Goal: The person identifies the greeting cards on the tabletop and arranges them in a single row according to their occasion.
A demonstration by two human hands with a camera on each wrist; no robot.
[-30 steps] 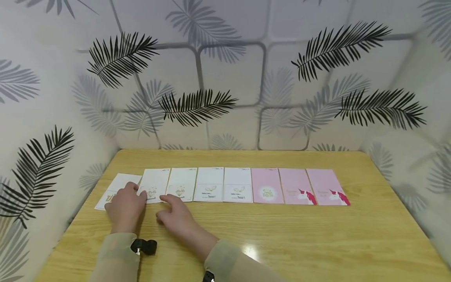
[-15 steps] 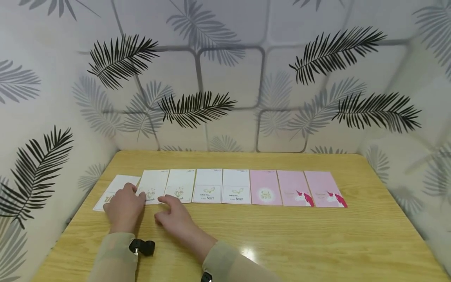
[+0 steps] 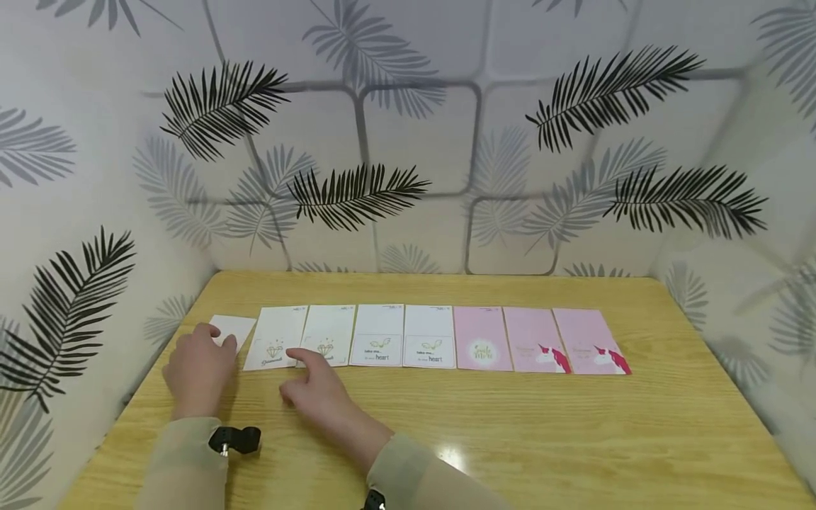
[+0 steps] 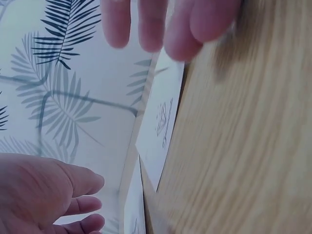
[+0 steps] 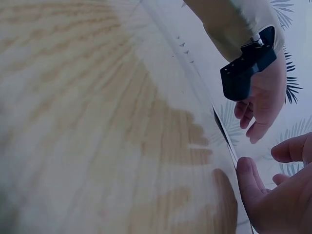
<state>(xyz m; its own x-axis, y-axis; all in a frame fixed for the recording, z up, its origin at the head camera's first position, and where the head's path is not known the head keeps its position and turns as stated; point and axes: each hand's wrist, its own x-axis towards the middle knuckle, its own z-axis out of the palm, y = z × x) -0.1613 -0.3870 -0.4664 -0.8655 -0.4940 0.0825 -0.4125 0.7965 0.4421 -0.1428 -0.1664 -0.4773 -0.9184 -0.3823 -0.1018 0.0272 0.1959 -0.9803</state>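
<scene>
My left hand (image 3: 200, 368) lies over the leftmost white card (image 3: 234, 327) and hides most of its front part. In the left wrist view its fingers (image 4: 151, 24) reach down loosely, with nothing pinched between them. Beside that card, a white card with a gold diamond (image 3: 274, 329) lies flat. My right hand (image 3: 325, 393) has its index finger extended over the near corners of this card and a matching diamond card (image 3: 334, 326). Its thumb stands apart from the finger, and nothing shows between them.
To the right, the row continues with two white "take me... heart" cards (image 3: 379, 319), a pink "smile" card (image 3: 478, 322) and two pink unicorn cards (image 3: 532, 326). The wooden table (image 3: 574, 439) meets a leaf-patterned backdrop (image 3: 421, 234) behind and at both sides.
My left hand has shifted left, off the first diamond card and further over the leftmost card, uncovering the diamond print. My right hand stays nearly where it was.
</scene>
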